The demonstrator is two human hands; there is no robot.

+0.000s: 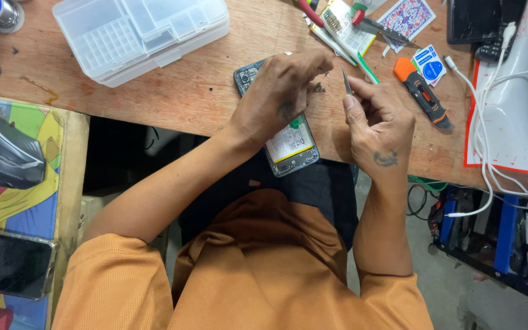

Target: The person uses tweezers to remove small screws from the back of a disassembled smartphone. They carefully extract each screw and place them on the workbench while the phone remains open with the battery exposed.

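An opened phone [291, 150] with its back off lies on the wooden table [203, 91], its lower end over the table's front edge. My left hand [282, 91] rests on top of the phone, fingers curled over its upper part. My right hand [381, 119] is just to the right, pinching a thin pair of metal tweezers [346, 80] with the tip pointing up. The tweezers' tip stands apart from the phone. Most of the phone's upper half is hidden under my left hand.
A clear plastic compartment box [142, 33] sits at the back left. An orange-handled tool [421, 95], small packets [430, 63] and a white mat [514, 110] with white cables [490, 177] lie to the right. A second phone [7, 261] lies on a colourful surface at left.
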